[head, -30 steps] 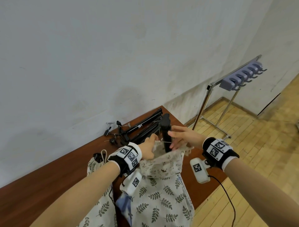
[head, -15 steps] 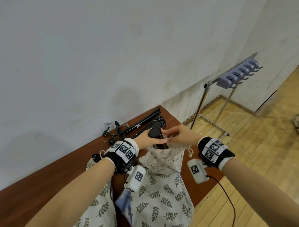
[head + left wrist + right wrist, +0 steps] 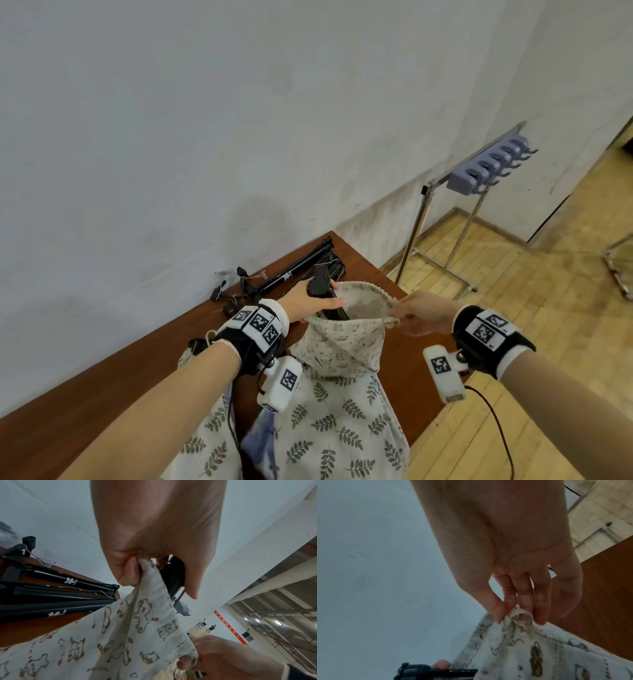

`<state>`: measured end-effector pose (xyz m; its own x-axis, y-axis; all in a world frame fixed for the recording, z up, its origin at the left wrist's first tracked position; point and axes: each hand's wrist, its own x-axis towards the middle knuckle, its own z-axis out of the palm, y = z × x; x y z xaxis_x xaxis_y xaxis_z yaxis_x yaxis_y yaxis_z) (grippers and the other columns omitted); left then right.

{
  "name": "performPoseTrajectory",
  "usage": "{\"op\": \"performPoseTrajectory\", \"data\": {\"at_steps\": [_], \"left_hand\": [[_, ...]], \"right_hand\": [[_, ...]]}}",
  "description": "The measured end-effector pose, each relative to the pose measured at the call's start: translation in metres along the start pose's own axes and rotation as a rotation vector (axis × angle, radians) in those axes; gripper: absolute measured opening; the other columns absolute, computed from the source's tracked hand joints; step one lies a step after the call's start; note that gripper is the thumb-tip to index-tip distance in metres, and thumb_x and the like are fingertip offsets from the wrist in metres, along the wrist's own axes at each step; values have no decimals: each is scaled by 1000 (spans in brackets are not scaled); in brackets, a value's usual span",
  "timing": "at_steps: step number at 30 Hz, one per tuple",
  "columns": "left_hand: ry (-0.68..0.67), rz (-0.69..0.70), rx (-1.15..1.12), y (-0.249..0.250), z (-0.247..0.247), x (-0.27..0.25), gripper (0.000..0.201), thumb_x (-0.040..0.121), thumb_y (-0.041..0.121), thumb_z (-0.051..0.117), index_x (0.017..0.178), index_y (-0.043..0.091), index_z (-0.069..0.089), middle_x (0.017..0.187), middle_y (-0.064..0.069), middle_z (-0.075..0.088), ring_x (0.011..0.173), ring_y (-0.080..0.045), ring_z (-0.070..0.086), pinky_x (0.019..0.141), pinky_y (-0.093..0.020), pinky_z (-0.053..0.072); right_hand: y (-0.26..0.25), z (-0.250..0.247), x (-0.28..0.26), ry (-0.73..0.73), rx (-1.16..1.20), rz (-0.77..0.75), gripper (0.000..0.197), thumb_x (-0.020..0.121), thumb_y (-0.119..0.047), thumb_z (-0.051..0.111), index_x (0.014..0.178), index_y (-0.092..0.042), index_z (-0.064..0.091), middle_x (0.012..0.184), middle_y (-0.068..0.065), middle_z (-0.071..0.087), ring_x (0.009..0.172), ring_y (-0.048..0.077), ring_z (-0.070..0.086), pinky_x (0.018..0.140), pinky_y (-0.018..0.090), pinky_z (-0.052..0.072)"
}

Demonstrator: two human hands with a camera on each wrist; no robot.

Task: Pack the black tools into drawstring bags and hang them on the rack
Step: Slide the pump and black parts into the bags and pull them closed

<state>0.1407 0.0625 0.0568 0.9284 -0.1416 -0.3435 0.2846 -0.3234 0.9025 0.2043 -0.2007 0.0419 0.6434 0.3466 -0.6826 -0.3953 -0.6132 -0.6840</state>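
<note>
A cream drawstring bag (image 3: 342,339) with small animal prints hangs between my hands over the brown table (image 3: 373,270), its mouth pulled wide. My left hand (image 3: 323,295) grips the top of a black folded tool (image 3: 320,286) together with the bag's left rim; the tool's lower part is hidden inside the bag. The left wrist view shows the left hand (image 3: 159,577) pinching cloth (image 3: 120,628) against the tool (image 3: 173,574). My right hand (image 3: 399,313) pinches the bag's right rim, as the right wrist view confirms with the right hand (image 3: 518,619) on the gathered hem (image 3: 520,615).
More black pole-like tools (image 3: 294,270) lie at the table's far end by the wall. Leaf-print bags (image 3: 325,428) lie on the near side of the table below my wrists. The metal rack with grey hooks (image 3: 479,168) stands on the wooden floor to the right.
The tool has sunk deeper into the bag. My right hand let go of it and moved right to the bag's rim, spreading the mouth. My left hand now grips the tool's top.
</note>
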Motion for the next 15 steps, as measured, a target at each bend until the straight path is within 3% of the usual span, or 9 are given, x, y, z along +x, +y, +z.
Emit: {"op": "performPoseTrajectory", "data": {"at_steps": [3, 6, 9, 11, 12, 15], "left_hand": [[3, -2, 11, -1, 0, 0, 29, 84, 22, 71, 110, 16, 60, 108, 0, 62, 104, -14, 58, 76, -10, 47], [-9, -16, 29, 3, -4, -2, 29, 84, 27, 71, 109, 18, 61, 106, 0, 64, 101, -17, 59, 85, -22, 47], [1, -28, 50, 4, -9, -5, 36, 77, 42, 74, 103, 19, 64, 102, -2, 66, 95, -19, 59, 90, -34, 48], [9, -25, 85, 2, -10, -6, 39, 73, 49, 74, 98, 21, 66, 93, -3, 66, 86, -21, 61, 84, -41, 52], [10, -13, 99, 3, -8, -8, 33, 76, 44, 74, 97, 20, 66, 88, -3, 65, 83, -22, 60, 81, -40, 52], [21, 20, 156, 5, 1, -9, 16, 83, 30, 71, 92, 18, 66, 87, 2, 66, 86, -15, 62, 86, -32, 50]], "right_hand": [[-7, 1, -2, -25, 35, -55, 11, 88, -18, 63, 93, -9, 59, 72, 7, 44, 59, 12, 45, 62, 24, 47], [-17, 2, -7, -80, 198, -89, 11, 93, -9, 51, 81, -9, 50, 74, 7, 39, 62, 14, 39, 66, 26, 42], [-29, 4, -16, -6, 411, -86, 15, 94, -1, 47, 80, -6, 51, 77, 9, 49, 71, 18, 48, 68, 27, 49], [-41, 7, -27, 52, 406, -142, 18, 94, -2, 47, 78, -5, 54, 73, 7, 54, 70, 16, 51, 71, 27, 49], [-48, 8, -33, 51, 391, -182, 21, 94, -2, 46, 75, -6, 54, 71, 7, 53, 69, 16, 51, 73, 28, 49], [-73, 17, -54, -60, 365, -301, 25, 96, -5, 43, 72, -8, 48, 63, 2, 42, 62, 16, 45, 77, 29, 48]]}}
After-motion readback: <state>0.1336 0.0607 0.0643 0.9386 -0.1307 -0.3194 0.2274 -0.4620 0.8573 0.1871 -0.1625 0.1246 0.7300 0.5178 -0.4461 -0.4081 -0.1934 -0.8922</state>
